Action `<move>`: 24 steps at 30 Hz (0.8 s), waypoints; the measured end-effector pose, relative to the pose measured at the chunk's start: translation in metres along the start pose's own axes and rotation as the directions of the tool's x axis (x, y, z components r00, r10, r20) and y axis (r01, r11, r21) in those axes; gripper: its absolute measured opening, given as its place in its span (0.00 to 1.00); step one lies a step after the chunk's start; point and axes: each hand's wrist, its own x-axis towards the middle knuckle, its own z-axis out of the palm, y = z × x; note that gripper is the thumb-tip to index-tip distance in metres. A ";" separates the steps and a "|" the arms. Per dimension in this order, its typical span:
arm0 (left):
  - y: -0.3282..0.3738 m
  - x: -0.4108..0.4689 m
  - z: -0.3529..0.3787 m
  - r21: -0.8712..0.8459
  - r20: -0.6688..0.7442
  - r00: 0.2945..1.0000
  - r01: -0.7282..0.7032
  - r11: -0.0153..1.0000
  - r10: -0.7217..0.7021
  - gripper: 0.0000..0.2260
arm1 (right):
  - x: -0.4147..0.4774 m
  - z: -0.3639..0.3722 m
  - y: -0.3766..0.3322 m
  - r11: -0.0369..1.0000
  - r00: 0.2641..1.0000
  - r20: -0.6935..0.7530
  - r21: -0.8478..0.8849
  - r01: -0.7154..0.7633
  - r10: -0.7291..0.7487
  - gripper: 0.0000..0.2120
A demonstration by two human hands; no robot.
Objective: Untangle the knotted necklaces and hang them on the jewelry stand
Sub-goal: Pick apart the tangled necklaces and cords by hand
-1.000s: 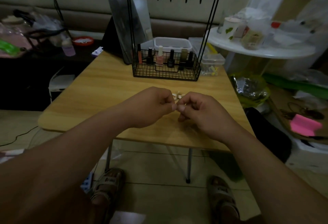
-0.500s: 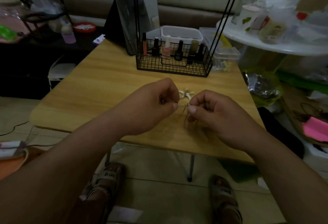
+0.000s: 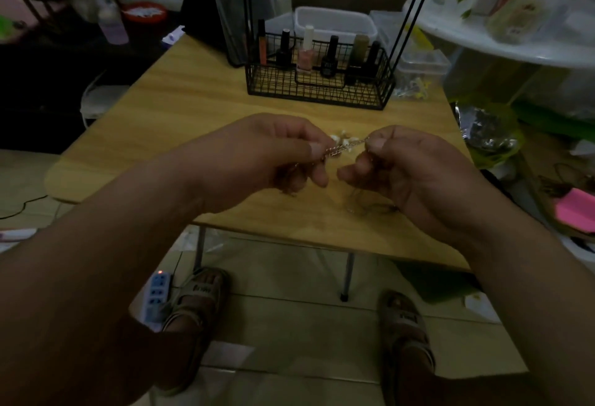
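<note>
Now, both hands are working on the near side of the jewelry stand (image 3: 318, 93), over the worktop (image 3: 193, 109). The left hand (image 3: 273, 154) is pinching one end of a short taut run of necklace chain (image 3: 346, 145) between thumb and forefinger. The right hand (image 3: 405, 167) is pinching the other end the same way, its other fingers curled in.

The chain is spanning the gap between the two hands, in front of the stand's wire basket. A slack loop (image 3: 360, 204) is hanging under the right hand and pooling on the worktop, farther from the stand. Small white pieces (image 3: 341, 136) are lying between the chain and the stand; beads or charms, cannot tell.

Handling, as judged:
- The chain is looking very light, thin and fully limp. It is metal, so probably a little slippery.
- Fine links are likely kinking or snagging under a hard tug.
- The best hold seems to be fingertip pinches close on either side of the tangle, easing loops apart rather than pulling tight.
- Whether a knot is sitting in the taut run, cannot tell.

Writing:
- The sandal straps (image 3: 201, 289), on the floor well to the near side of the stand, are carrying lettering too blurred to read.
- The bottles (image 3: 304, 57) standing in the stand's basket are showing no legible labels
</note>
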 end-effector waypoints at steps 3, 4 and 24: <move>0.002 -0.001 -0.003 -0.238 -0.002 0.999 0.048 0.970 -0.050 0.14 | 0.002 -0.001 -0.001 0.993 0.999 -0.022 0.115 -0.035 0.038 0.09; 0.002 -0.001 -0.004 -0.264 -0.006 0.999 0.050 0.963 -0.054 0.15 | 0.002 -0.002 0.000 0.993 0.998 -0.034 0.113 -0.041 0.045 0.08; -0.010 0.006 0.003 0.299 -0.084 0.989 -0.094 0.950 0.125 0.05 | 0.000 0.008 0.008 0.850 0.966 0.064 -0.463 0.251 -0.250 0.03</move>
